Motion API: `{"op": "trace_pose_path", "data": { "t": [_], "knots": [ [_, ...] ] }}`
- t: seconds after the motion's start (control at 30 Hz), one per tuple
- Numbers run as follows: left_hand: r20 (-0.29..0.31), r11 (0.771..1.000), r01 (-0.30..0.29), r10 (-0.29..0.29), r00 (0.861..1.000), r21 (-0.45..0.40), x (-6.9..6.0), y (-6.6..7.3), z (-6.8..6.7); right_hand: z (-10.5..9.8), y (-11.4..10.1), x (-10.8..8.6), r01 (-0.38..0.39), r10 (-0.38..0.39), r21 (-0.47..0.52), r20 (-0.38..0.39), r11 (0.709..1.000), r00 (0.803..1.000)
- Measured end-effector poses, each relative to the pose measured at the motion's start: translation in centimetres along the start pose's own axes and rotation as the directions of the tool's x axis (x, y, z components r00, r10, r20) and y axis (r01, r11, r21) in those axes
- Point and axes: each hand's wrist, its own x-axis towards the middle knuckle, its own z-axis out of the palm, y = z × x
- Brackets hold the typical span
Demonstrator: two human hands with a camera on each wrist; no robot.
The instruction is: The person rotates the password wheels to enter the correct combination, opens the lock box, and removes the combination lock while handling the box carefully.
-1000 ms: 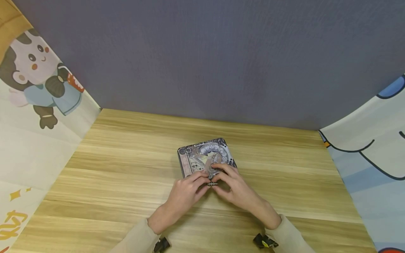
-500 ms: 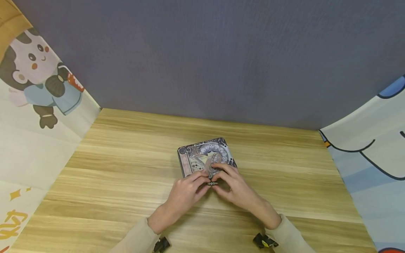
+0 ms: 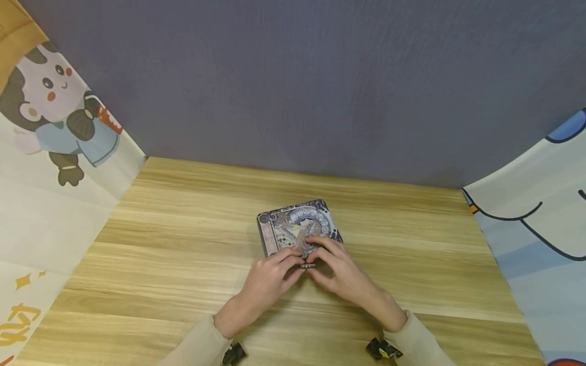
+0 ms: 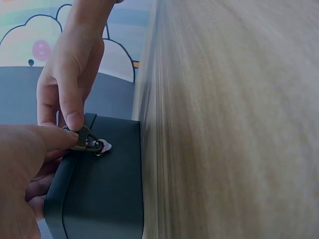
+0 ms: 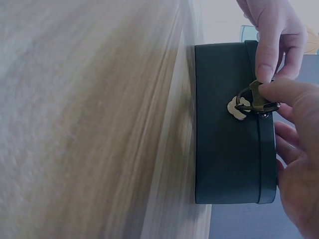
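Observation:
A dark green box [image 5: 224, 159] with a patterned lid [image 3: 293, 221] stands on the table, its front facing the person. On that front hangs a bronze-coloured metal latch [image 5: 257, 97], whose wire loop lies round the hook of a flower-shaped plate [image 5: 238, 108]. My left hand [image 3: 270, 277] and right hand [image 3: 336, 267] meet at the latch and pinch it from either side. Both thumbs are on the latch's face, as both wrist views show. Other fingers rest on the lid's front edge; the fingertips behind the latch are partly hidden.
The wooden table [image 3: 183, 213] reaches back to a dark grey wall panel [image 3: 293, 86]. Cartoon-printed sheets [image 3: 68, 137] hang at the left and right sides. A small dark device [image 3: 383, 348] is at each sleeve cuff.

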Motion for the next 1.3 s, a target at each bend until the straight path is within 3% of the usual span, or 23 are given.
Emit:
{"op": "trace_pose_path", "data": {
  "t": [1.3],
  "knots": [
    [-0.022,1.000,-0.008,0.008,1.000,0.014,0.00,-0.02,0.10,0.09,0.01,0.00,0.010,-0.010,-0.019,-0.006,1.000,1.000]
  ]
}}
